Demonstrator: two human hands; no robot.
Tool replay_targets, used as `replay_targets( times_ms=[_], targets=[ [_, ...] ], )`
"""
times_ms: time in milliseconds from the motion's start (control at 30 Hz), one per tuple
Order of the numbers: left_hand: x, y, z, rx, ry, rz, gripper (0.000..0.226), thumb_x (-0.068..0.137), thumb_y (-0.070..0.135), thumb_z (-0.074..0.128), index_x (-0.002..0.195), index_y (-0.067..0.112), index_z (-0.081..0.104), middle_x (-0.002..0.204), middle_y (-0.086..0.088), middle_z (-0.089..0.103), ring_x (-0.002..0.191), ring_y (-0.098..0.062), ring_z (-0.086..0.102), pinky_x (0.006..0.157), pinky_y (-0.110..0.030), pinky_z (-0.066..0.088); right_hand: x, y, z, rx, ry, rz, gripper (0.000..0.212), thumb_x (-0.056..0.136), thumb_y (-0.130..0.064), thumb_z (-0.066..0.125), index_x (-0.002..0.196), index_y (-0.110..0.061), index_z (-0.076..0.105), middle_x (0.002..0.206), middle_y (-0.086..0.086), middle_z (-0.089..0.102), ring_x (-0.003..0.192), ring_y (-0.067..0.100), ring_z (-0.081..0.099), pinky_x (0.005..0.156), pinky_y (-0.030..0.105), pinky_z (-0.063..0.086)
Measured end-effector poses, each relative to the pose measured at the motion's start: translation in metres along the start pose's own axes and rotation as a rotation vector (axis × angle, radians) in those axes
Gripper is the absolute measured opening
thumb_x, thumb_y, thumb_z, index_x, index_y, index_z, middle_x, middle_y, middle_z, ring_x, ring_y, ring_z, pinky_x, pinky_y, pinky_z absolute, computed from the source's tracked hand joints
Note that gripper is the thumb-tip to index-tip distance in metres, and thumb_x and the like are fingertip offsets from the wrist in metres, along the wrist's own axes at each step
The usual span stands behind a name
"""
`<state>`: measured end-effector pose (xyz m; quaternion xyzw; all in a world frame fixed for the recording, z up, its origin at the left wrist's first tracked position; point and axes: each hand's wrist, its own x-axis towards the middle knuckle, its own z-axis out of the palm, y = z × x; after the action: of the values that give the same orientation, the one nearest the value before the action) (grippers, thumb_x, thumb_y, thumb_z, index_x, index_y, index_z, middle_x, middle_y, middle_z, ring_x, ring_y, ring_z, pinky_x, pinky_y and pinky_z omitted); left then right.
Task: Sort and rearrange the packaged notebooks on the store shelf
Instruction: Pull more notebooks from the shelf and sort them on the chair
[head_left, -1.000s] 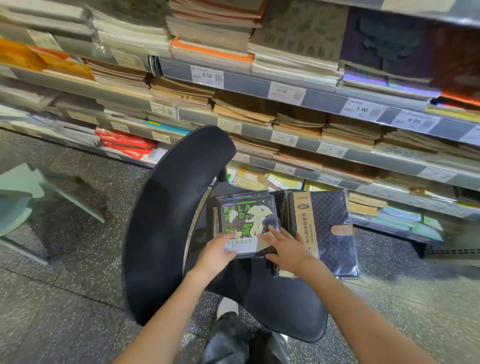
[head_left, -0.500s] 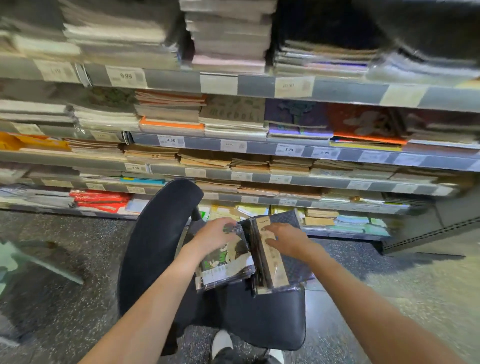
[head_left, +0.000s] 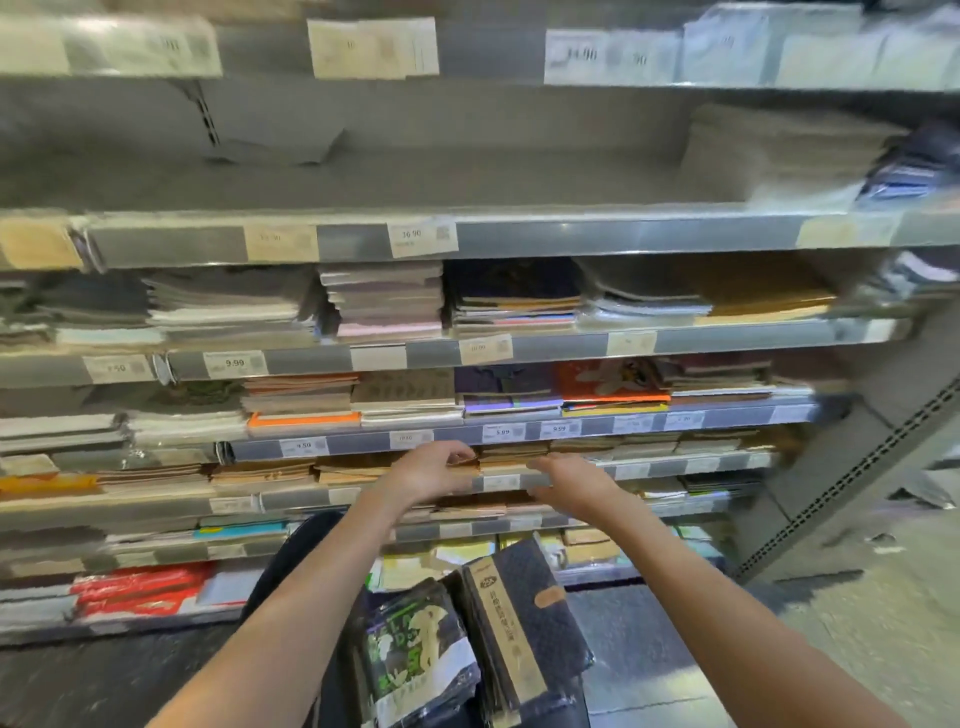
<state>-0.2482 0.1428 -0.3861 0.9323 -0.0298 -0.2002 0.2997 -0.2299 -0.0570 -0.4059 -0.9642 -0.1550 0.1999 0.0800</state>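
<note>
STEP: reaching for brown stack (head_left: 501, 457) at frame centre | LEFT: left hand (head_left: 434, 470) curled at its edge — grip unclear | RIGHT: right hand (head_left: 571, 480) flat, holding nothing | NOTEBOOKS: two packs (head_left: 467, 639) lie lower centre | NEXT: likely square the stack; blur hides contact

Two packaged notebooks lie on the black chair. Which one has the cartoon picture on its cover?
The left notebook, with the green and white cartoon. The right notebook is dark with a tan strip.
</note>
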Motion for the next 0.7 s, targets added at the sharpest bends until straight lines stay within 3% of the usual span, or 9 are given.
replay_targets(
  times_ms=[233,433,700],
  targets=[
    [-0.005,0.06,-0.058,0.146,0.064,0.111,0.047,0.087,0.024,0.061,0.132,0.021,0.047,0.134,-0.002,0.051,0.119,-0.017,0.049,0.096,-0.029,0.041,-0.03,0.009,-0.074,-0.034,0.213,0.028,0.045,0.095,-0.036,0.047,0.136,-0.018,0.043,0.138,0.004,0.047,0.126,0.022,0.042,0.102,0.038,0.039],
    [-0.009,0.114,-0.103,0.177,0.106,0.223,0.052,0.085,0.025,0.059,0.135,0.024,0.044,0.133,-0.004,0.052,0.117,-0.019,0.052,0.094,-0.028,0.042,-0.056,0.012,-0.133,-0.063,0.395,-0.004,0.038,0.094,-0.037,0.048,0.128,-0.021,0.052,0.128,0.003,0.056,0.112,0.021,0.053,0.092,0.034,0.045],
    [-0.003,0.186,-0.148,0.218,0.253,0.357,0.047,0.088,0.027,0.056,0.133,0.031,0.044,0.134,0.003,0.052,0.122,-0.014,0.048,0.103,-0.036,0.039,-0.074,0.035,-0.214,-0.081,0.526,-0.002,0.044,0.094,-0.038,0.047,0.135,-0.022,0.045,0.139,-0.001,0.048,0.125,0.019,0.045,0.099,0.034,0.043]
  ],
)
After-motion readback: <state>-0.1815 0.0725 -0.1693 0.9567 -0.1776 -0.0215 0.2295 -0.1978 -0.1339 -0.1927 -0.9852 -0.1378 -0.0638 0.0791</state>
